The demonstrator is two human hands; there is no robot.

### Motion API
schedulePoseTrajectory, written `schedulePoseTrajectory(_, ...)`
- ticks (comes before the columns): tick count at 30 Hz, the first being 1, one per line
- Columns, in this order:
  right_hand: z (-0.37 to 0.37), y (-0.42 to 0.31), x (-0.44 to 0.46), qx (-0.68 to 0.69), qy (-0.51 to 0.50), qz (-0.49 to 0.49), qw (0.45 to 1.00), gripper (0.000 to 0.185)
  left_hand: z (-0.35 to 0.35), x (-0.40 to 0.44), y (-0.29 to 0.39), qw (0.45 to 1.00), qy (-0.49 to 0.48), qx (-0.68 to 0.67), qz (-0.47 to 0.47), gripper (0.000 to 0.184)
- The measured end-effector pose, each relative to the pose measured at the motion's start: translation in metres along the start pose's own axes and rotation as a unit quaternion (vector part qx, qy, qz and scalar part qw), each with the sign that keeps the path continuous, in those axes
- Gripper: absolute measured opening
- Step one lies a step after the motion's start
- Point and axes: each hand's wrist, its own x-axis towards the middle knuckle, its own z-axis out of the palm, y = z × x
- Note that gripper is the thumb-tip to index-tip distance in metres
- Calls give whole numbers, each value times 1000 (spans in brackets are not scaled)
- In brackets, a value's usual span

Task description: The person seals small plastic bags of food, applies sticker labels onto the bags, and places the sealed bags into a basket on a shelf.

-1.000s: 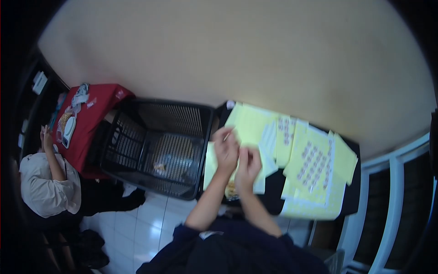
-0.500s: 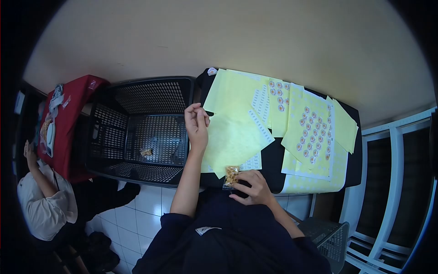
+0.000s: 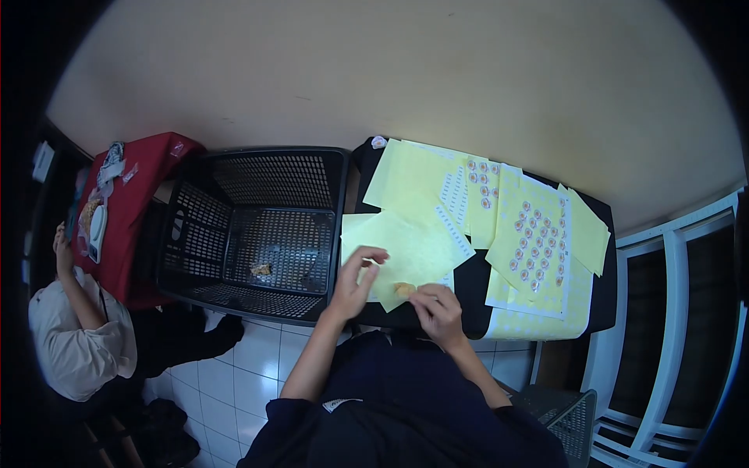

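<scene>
One packet (image 3: pixel 403 289) is being pinched between your right fingers (image 3: pixel 431 298); your left fingers (image 3: pixel 367 253) are hovering half-parted, empty, at its nine o'clock.

With the clock centred on the middle of the view, the right hand (image 3: pixel 438 313) is at 5 o'clock, a small tan packet (image 3: pixel 402 290) in its grip above a yellow sheet (image 3: pixel 413 240). The left hand (image 3: pixel 356 283), at 7 o'clock, is loosely curled. At 9 o'clock stands a black basket (image 3: pixel 269 175), another packet (image 3: pixel 261 270) on its bottom. Sticker sheets (image 3: pixel 538 243) lie at 3 o'clock on the black-covered desk (image 3: pixel 470 300). At 8 o'clock, a person (image 3: pixel 78 335) is beside a red-covered desk (image 3: pixel 131 238).
</scene>
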Motion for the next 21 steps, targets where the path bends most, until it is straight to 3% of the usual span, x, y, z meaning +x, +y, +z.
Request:
schedulePoseTrajectory(5, -1, -14, 50, 75, 60, 63, 993, 11, 5, 2, 26, 994, -85, 34, 53, 24)
schedulePoseTrajectory(10, -6, -27, 73, 137, 80, 66, 985, 21, 3, 9, 51, 997, -54, -62, -5, 15)
schedulePoseTrajectory(11, -6, -33, 78, 137, 82, 63, 985, 21, 3, 11, 56, 997, -55, -61, -2, 15)
schedulePoseTrajectory(13, -2, -44, 84, 304, 132, 148, 932, 16, 3, 13, 65, 997, -10, -65, 38, 15)
schedulePoseTrajectory(21, -6, -47, 84, 352, 81, 210, 909, 9, 0, 16, 76, 995, 18, -59, 78, 9)
